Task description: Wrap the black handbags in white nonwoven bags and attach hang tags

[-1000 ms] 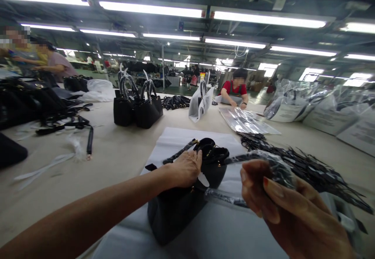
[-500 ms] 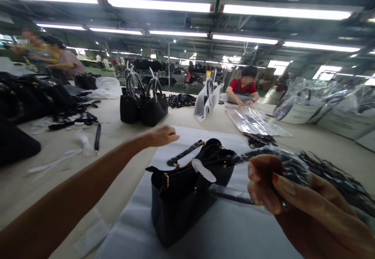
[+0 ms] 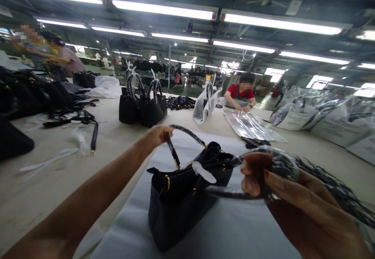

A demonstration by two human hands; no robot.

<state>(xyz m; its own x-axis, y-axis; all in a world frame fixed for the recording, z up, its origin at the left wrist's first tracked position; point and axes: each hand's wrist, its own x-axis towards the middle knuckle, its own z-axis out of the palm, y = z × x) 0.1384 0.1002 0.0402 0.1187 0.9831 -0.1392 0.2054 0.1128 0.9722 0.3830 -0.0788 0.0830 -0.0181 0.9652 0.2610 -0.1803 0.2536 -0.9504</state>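
Observation:
A black handbag (image 3: 178, 204) stands on a white sheet (image 3: 234, 231) in front of me. My left hand (image 3: 158, 134) is closed on the bag's far handle (image 3: 187, 132) and holds it lifted in an arch above the bag. My right hand (image 3: 281, 196) is close to the camera at the lower right, pinched on a plastic-wrapped black strap (image 3: 234, 192) that runs back toward the bag's top. A small white tag (image 3: 204, 172) hangs at the bag's rim.
Two black handbags (image 3: 142, 108) stand farther back on the beige table (image 3: 58, 173). Loose black straps (image 3: 336, 188) lie at the right, clear bags (image 3: 249, 124) beyond them. A person in red (image 3: 240, 95) works across the table. More bags and people are at the far left.
My left hand left the top of the bag, reached past it, then gripped the far handle and raised it. My right hand kept its hold on the wrapped strap.

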